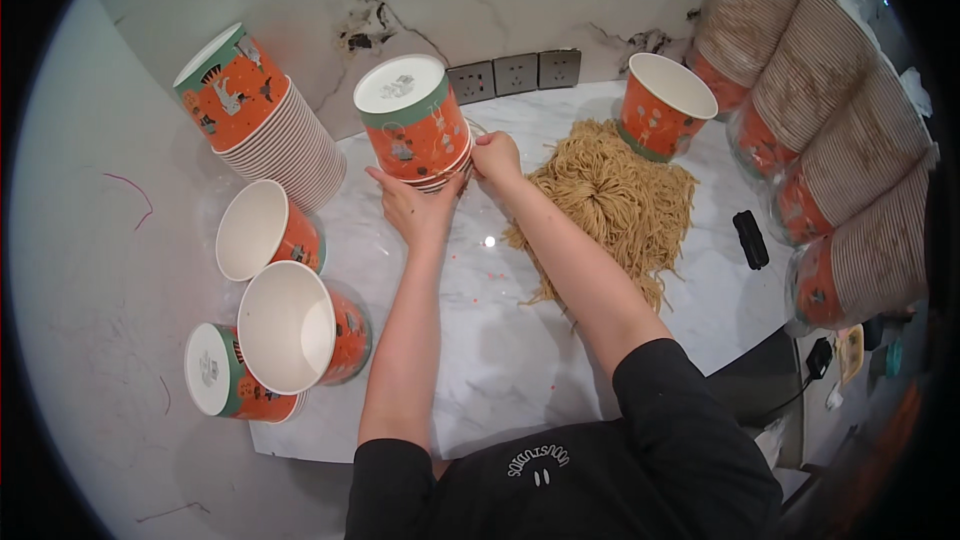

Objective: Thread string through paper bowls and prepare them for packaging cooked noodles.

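Observation:
A short stack of orange and green paper buckets [415, 145] stands upside down near the back wall. My left hand [415, 208] grips its lower near side, fingers at the left and thumb at the right. At the stack's right side my right hand [496, 157] is closed in a pinch. A thin tan strand [478, 127] shows beside its fingertips, against the stack; how they hold it is partly hidden. To the right of my right forearm lies a heap of tan, noodle-like strands [600, 200].
An upright paper bucket [665, 105] stands behind the heap. Tall wrapped bucket stacks [850, 150] line the right edge, near a small black object [750, 239]. At the left are a leaning stack [280, 145], upright buckets [290, 330] and an overturned one [210, 370]. Wall sockets [515, 75] are behind.

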The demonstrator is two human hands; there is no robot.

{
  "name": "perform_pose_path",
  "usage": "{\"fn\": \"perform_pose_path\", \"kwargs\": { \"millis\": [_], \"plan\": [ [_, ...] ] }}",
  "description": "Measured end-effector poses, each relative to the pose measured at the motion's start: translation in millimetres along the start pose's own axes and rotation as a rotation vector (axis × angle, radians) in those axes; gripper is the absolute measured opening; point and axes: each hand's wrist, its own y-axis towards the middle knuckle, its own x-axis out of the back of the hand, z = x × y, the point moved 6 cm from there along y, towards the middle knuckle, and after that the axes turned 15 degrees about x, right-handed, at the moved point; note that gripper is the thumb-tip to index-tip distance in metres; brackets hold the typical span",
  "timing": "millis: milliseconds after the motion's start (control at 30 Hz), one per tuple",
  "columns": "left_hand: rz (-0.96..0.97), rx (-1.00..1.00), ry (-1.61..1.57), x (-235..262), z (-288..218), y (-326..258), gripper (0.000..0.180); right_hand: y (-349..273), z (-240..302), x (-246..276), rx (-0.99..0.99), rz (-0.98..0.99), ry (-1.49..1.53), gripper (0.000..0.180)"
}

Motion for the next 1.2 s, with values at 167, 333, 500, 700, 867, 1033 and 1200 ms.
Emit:
{"fn": "perform_pose_path", "kwargs": {
  "millis": [167, 333, 500, 700, 867, 1033, 1200],
  "plan": [
    [-0.088, -0.04, -0.005, 1, 5, 2, 0.141, 5, -1, -7, 0.036, -0.013, 0.008, 0.031],
    [-0.182, -0.058, 0.021, -3, 17, 8, 0.14, -11, 15, -13, 0.064, -0.068, 0.14, 0.023],
    [-0.158, -0.104, -0.066, -7, 22, 11, 0.131, -25, 48, -7, 0.164, 0.416, -0.468, 0.028],
    [-0.138, -0.096, -0.055, -2, 19, 7, 0.124, -45, 77, 11, 0.226, 0.455, -0.739, 0.028],
    [-0.132, -0.073, -0.069, -4, 18, 7, 0.124, -48, 95, 26, 0.345, 0.436, -0.749, 0.025],
    [-0.104, -0.064, -0.077, 6, 15, 3, 0.122, -45, 167, 146, 0.579, 0.01, -0.648, 0.022],
    [-0.17, -0.069, -0.077, 4, 18, 4, 0.114, -49, 151, 279, 0.642, -0.46, -1.355, 0.048]
  ]
}}
